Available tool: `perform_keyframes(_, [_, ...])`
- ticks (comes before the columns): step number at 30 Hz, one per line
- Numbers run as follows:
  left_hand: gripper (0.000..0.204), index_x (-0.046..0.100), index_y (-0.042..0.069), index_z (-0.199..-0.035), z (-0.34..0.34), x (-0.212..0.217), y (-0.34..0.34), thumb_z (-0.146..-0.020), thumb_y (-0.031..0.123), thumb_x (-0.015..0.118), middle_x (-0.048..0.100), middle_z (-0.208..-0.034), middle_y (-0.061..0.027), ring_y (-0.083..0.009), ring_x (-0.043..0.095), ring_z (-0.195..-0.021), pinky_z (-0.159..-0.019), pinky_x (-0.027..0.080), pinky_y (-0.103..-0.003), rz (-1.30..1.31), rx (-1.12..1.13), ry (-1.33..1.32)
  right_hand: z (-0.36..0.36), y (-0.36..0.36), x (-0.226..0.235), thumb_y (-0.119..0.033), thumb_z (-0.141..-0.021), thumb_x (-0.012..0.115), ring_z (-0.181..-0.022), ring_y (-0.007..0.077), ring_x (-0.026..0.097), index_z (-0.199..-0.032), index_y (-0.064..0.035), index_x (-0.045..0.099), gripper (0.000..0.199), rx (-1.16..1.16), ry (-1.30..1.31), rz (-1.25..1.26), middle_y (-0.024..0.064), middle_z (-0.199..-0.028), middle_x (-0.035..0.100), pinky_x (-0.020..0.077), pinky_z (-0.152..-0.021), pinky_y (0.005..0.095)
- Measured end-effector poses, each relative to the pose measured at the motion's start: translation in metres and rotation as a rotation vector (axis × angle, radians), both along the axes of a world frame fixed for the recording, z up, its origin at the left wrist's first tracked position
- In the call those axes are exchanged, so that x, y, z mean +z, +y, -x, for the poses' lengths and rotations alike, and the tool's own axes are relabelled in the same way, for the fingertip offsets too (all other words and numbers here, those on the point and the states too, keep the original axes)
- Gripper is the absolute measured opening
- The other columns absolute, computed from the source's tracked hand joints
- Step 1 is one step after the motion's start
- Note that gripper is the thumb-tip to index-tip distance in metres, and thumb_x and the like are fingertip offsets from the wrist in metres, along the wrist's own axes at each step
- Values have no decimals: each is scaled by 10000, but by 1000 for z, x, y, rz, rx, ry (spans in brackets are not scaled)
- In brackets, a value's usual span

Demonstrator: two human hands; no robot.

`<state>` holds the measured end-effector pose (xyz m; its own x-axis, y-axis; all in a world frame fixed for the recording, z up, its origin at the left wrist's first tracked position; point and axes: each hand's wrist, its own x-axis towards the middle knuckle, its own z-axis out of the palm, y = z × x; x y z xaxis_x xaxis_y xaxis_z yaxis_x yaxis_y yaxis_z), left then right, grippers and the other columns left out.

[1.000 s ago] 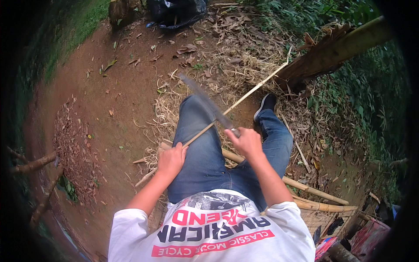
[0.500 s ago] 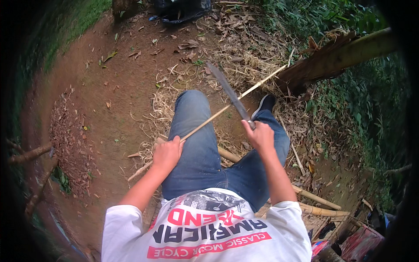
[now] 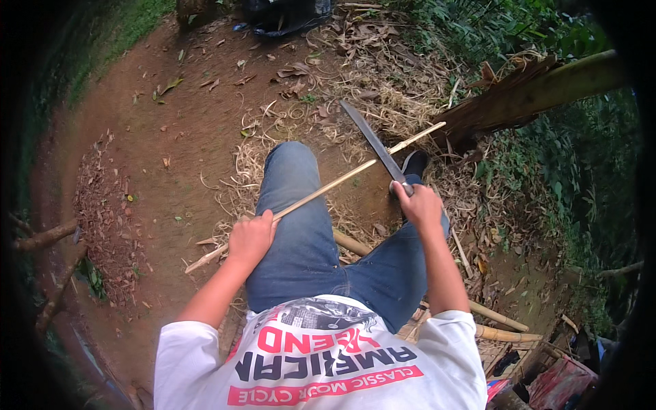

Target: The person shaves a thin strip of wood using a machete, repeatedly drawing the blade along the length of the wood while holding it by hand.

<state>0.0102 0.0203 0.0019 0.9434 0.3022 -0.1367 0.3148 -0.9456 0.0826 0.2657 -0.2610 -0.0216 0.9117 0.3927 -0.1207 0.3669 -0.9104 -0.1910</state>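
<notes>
A long, pale strip that looks like bamboo (image 3: 328, 186) lies slantwise across my raised left thigh, from lower left to upper right. My left hand (image 3: 250, 239) is closed around it near its lower end, and a short tail sticks out past the hand. In my right hand (image 3: 419, 205) is the handle of a machete (image 3: 372, 140), gripped with the thumb along it. The long grey blade points up and to the left and crosses the strip toward its far part, touching it or just over it.
Curly pale shavings (image 3: 256, 164) litter the brown soil around my legs. A thick trunk (image 3: 540, 96) leans in from the upper right, above green plants. Bamboo poles (image 3: 502, 333) lie beside my right hip. A black plastic bag (image 3: 287, 17) sits at the far side; branches (image 3: 44, 239) stand at left.
The machete and my right hand have shifted slightly right, the blade crossing the strip farther along. My left hand and the strip's near end have moved a little left and down.
</notes>
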Motion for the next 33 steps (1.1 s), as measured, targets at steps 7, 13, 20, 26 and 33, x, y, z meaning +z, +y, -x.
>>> perform_keyframes(7, [256, 511, 76, -841, -1, -6, -4, -933, 309, 567, 627, -625, -129, -327, 641, -568, -536, 505, -459, 96, 9, -15, 70, 60, 14, -690, -838, 525, -665, 371, 675, -794, -23, 710, 694, 205, 175, -151, 210, -667, 660, 540, -639, 462])
perform_keyframes(13, [226, 508, 73, -849, 12, -5, 6, -929, 273, 577, 600, -624, -144, -357, 619, -555, -514, 488, -477, 105, 28, -81, 7, 15, 17, -674, -822, 564, -662, 353, 678, -749, -53, 710, 642, -75, 104, -281, 185, -648, 659, 531, -596, 439])
perform_keyframes(20, [241, 503, 81, -828, 1, -15, 5, -921, 287, 586, 622, -620, -114, -327, 630, -557, -523, 503, -437, 111, 1, -76, 24, 19, 25, -614, -863, 566, -680, 378, 673, -747, -19, 695, 620, -95, 107, -200, 208, -666, 656, 518, -627, 477])
perform_keyframes(26, [242, 508, 78, -836, 4, -15, 4, -919, 291, 589, 616, -603, -112, -325, 627, -548, -512, 499, -445, 79, -59, -88, 74, 57, 35, -715, -818, 528, -613, 327, 683, -797, -65, 705, 674, 407, 131, 38, 173, -628, 659, 547, -587, 422])
perform_keyframes(33, [234, 491, 72, -839, -3, -7, 6, -932, 268, 577, 605, -609, -137, -355, 625, -564, -520, 488, -473, 135, -2, -73, -27, -28, 30, -650, -854, 542, -647, 370, 670, -708, -1, 684, 681, -45, -126, 42, 213, -652, 648, 532, -609, 454])
